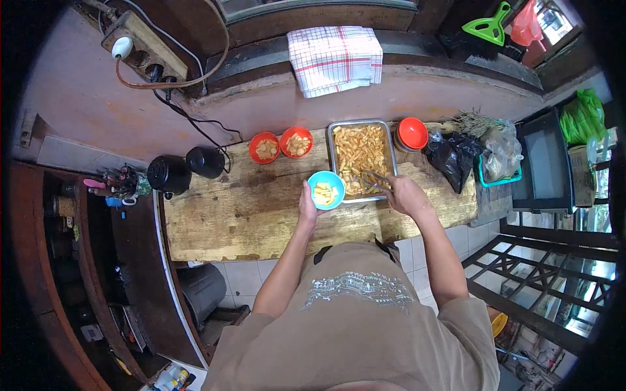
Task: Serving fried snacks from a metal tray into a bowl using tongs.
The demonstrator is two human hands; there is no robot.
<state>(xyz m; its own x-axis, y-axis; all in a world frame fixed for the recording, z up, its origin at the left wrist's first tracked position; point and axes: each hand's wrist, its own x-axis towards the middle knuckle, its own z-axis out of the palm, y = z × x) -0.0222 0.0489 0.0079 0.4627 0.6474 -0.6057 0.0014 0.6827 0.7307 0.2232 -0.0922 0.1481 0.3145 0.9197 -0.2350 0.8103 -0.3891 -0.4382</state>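
Observation:
My left hand (308, 205) grips a turquoise bowl (326, 177) by its side, close to the near left corner of a metal tray. Pale yellow food pieces (324, 193) lie in the bowl. The rectangular tray (331, 146) is spread with cut, sauce-coated food pieces (362, 146). Over the tray's near right part, my right hand (405, 194) holds metal tongs (375, 180), their tips down among the pieces. Whether the tongs pinch any food is too small to tell. Two red bowls (264, 146) (296, 142) with similar food stand left of the tray on the wooden table (234, 215).
Stacked bowls (413, 133), red on top, stand right of the tray, beside a black plastic bag (452, 156) and a teal basket (501, 180) with bagged goods. Two black containers (169, 175) (205, 162) and a cable (195, 128) occupy the left end. A checked cloth (336, 61) hangs from the ledge.

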